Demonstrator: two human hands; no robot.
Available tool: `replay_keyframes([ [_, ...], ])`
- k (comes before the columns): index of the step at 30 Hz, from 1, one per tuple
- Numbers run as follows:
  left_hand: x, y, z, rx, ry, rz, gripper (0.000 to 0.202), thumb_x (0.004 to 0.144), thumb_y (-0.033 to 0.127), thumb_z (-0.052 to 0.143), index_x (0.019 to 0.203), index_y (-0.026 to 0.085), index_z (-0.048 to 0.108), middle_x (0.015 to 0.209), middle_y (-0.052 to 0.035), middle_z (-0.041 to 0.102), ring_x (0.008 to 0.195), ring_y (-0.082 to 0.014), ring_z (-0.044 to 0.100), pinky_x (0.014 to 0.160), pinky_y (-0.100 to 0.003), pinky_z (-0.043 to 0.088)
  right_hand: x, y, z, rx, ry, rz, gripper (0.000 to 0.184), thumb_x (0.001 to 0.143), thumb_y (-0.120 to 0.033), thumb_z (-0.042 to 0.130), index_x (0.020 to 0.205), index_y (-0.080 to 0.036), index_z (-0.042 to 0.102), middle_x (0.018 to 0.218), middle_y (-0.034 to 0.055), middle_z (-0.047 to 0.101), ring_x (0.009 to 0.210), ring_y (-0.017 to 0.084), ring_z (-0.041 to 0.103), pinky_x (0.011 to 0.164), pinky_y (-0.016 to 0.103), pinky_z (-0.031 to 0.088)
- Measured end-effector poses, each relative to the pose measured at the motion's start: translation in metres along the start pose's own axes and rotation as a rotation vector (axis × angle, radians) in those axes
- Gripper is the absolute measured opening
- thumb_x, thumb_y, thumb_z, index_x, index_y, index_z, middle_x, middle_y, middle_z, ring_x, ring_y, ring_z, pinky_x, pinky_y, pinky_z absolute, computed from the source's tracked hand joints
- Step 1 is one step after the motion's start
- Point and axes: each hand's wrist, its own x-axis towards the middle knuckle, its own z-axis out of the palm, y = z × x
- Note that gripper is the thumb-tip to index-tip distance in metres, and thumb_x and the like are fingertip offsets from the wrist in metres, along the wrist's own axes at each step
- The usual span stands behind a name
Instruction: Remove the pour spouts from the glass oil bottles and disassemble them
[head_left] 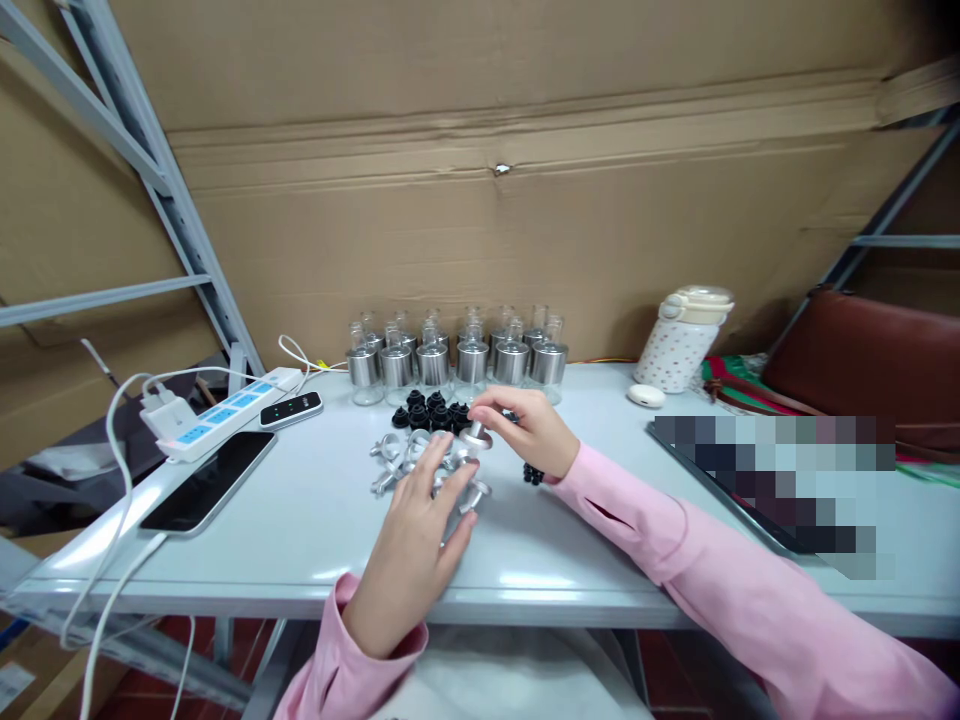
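Note:
My right hand pinches a silver metal part with a round flange and a short stem above the table. Over a pile of similar silver metal parts is my left hand, its fingers spread apart. Its fingertips are close to the pile; whether they touch a part I cannot tell. Behind the pile lies a cluster of black plastic caps. Small black pieces lie beside my right wrist, partly hidden by it. Rows of glass bottles with silver metal bands stand upright at the back.
Left on the table are a smartphone, a power strip with white cables and a small black-faced device. At right stand a dotted bottle, a white case, a blurred-out tablet-like slab and a brown bag.

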Motion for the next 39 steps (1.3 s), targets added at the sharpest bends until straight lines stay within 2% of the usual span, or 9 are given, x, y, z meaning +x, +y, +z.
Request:
replay_keyframes([
  [11, -0.001, -0.002, 0.003, 0.024, -0.046, 0.096, 0.043, 0.088, 0.02, 0.04, 0.131, 0.021, 0.032, 0.138, -0.0087, 0.035, 0.13, -0.0237, 0.028, 0.102, -0.042, 0.035, -0.002, -0.004, -0.001, 0.307, -0.113, 0.228, 0.026, 0.078, -0.039, 0.054, 0.074, -0.013, 0.059, 0.046, -0.0049, 0.048, 0.037, 0.004, 0.039, 0.042, 0.018, 0.034],
  [16, -0.001, -0.003, 0.004, 0.037, -0.034, 0.09, 0.043, 0.09, 0.022, 0.038, 0.132, 0.021, 0.03, 0.138, -0.009, 0.034, 0.13, -0.0226, 0.029, 0.102, -0.041, 0.035, 0.001, 0.0, -0.003, 0.408, -0.128, 0.278, 0.037, 0.078, -0.051, 0.05, 0.08, -0.015, 0.057, 0.057, -0.0022, 0.054, 0.045, 0.006, 0.05, 0.047, 0.019, 0.041],
  [19, -0.001, -0.003, 0.004, 0.045, -0.027, 0.091, 0.045, 0.089, 0.022, 0.038, 0.133, 0.021, 0.027, 0.14, -0.0095, 0.032, 0.131, -0.0223, 0.027, 0.102, -0.04, 0.035, 0.005, 0.005, -0.008, 0.493, -0.16, 0.483, 0.043, 0.078, -0.059, 0.045, 0.083, -0.016, 0.053, 0.061, -0.0019, 0.054, 0.045, 0.007, 0.052, 0.044, 0.02, 0.043],
  [22, -0.001, -0.003, 0.004, 0.049, -0.024, 0.096, 0.047, 0.089, 0.022, 0.039, 0.134, 0.02, 0.026, 0.14, -0.0099, 0.032, 0.13, -0.0223, 0.028, 0.102, -0.04, 0.035, 0.006, 0.006, -0.012, 0.622, -0.385, 0.827, 0.045, 0.079, -0.061, 0.041, 0.089, -0.017, 0.047, 0.061, -0.0004, 0.057, 0.044, 0.012, 0.056, 0.041, 0.024, 0.045],
  [24, -0.002, -0.003, 0.004, 0.051, -0.021, 0.088, 0.046, 0.089, 0.022, 0.039, 0.134, 0.02, 0.027, 0.139, -0.01, 0.033, 0.13, -0.0226, 0.029, 0.101, -0.04, 0.036, 0.005, 0.004, -0.013, 0.72, -0.525, 0.904, 0.044, 0.08, -0.059, 0.042, 0.093, -0.017, 0.045, 0.064, 0.0013, 0.059, 0.048, 0.014, 0.059, 0.043, 0.026, 0.048],
  [26, -0.002, -0.003, 0.004, 0.052, -0.012, 0.061, 0.045, 0.089, 0.023, 0.039, 0.133, 0.02, 0.028, 0.138, -0.0104, 0.034, 0.128, -0.023, 0.031, 0.101, -0.041, 0.036, 0.004, 0.002, -0.014, 0.789, -0.585, 0.816, 0.039, 0.077, -0.052, 0.051, 0.095, -0.017, 0.047, 0.066, 0.0004, 0.06, 0.053, 0.013, 0.06, 0.048, 0.026, 0.049],
  [30, -0.002, -0.003, 0.004, 0.051, -0.007, 0.024, 0.043, 0.089, 0.025, 0.04, 0.131, 0.019, 0.032, 0.137, -0.0105, 0.036, 0.127, -0.0234, 0.033, 0.1, -0.041, 0.037, 0.003, 0.007, -0.014, 0.745, -0.552, 0.592, 0.03, 0.071, -0.039, 0.064, 0.085, -0.016, 0.051, 0.067, -0.0029, 0.058, 0.054, 0.006, 0.055, 0.055, 0.021, 0.047],
  [33, -0.002, -0.003, 0.004, 0.058, -0.026, 0.029, 0.043, 0.089, 0.025, 0.04, 0.131, 0.019, 0.032, 0.136, -0.0104, 0.037, 0.126, -0.0236, 0.034, 0.099, -0.042, 0.037, 0.002, 0.016, -0.015, 0.653, -0.577, 0.56, 0.029, 0.071, -0.04, 0.063, 0.077, -0.014, 0.052, 0.068, -0.0024, 0.058, 0.055, 0.004, 0.053, 0.056, 0.02, 0.046],
  [39, -0.001, -0.002, 0.003, 0.049, -0.072, 0.035, 0.04, 0.089, 0.023, 0.04, 0.128, 0.019, 0.036, 0.136, -0.0099, 0.038, 0.125, -0.0235, 0.036, 0.099, -0.041, 0.037, 0.0, 0.02, -0.014, 0.631, -0.569, 0.544, 0.034, 0.07, -0.044, 0.063, 0.083, -0.015, 0.051, 0.071, -0.0039, 0.056, 0.059, 0.005, 0.055, 0.058, 0.021, 0.048],
])
